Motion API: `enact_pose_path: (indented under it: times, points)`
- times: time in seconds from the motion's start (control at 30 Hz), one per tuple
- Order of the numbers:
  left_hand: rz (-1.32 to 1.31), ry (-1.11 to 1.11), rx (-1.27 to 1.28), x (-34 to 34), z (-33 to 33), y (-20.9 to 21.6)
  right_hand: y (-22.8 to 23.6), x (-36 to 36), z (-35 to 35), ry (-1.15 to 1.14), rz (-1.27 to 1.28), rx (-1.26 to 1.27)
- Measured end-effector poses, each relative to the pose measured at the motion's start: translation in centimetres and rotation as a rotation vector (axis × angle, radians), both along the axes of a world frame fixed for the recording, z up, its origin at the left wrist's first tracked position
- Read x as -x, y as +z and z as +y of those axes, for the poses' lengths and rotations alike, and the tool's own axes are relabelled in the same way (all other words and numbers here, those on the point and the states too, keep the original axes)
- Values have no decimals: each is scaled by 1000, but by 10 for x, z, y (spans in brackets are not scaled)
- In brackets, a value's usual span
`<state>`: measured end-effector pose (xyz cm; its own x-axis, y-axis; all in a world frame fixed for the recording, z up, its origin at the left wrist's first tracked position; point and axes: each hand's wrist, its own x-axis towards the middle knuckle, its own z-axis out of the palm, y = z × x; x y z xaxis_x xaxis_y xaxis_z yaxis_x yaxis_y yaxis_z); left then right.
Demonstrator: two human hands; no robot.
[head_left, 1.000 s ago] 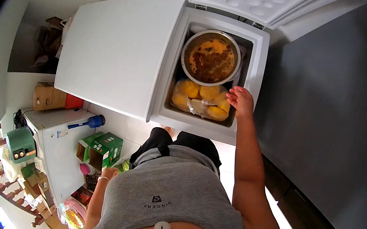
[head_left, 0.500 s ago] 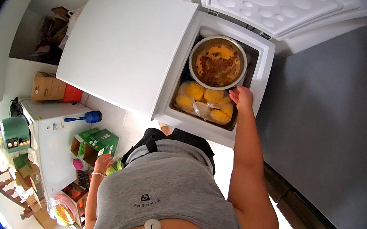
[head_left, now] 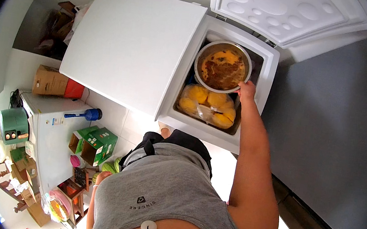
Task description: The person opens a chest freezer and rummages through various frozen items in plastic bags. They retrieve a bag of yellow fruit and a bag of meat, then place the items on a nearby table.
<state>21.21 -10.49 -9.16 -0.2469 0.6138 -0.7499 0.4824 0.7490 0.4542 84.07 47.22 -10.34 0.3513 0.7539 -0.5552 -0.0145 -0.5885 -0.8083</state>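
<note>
A round steel pot with brown, oily orange contents sits in the right compartment of a white chest freezer. My right hand is closed on the near right rim of the pot, thumb and fingers pinching its edge. Just nearer than the pot lies a clear plastic bag of yellow lumps, partly folded over. Low at my left side hangs my left hand, partly hidden by my grey top; its fingers are hard to make out.
The compartment's white lid stands raised at the back. A closed white lid covers the left side. To the right rises a large grey panel. Green cartons, a white appliance and a blue plunger-like tool are at the left.
My right hand has moved from beside the pot onto its rim and closed there. My left hand has drawn back closer to my body. The whole view has shifted slightly.
</note>
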Motion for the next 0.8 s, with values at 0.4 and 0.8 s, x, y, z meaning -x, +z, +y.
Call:
enact_pose_path:
  times: [0.4, 0.8]
  points:
    - [147, -476, -220, 14, -4, -26, 69, -55, -25, -273, 323, -110]
    - [389, -830, -36, 15, 37, -27, 154, -82, -54, -356, 320, -247]
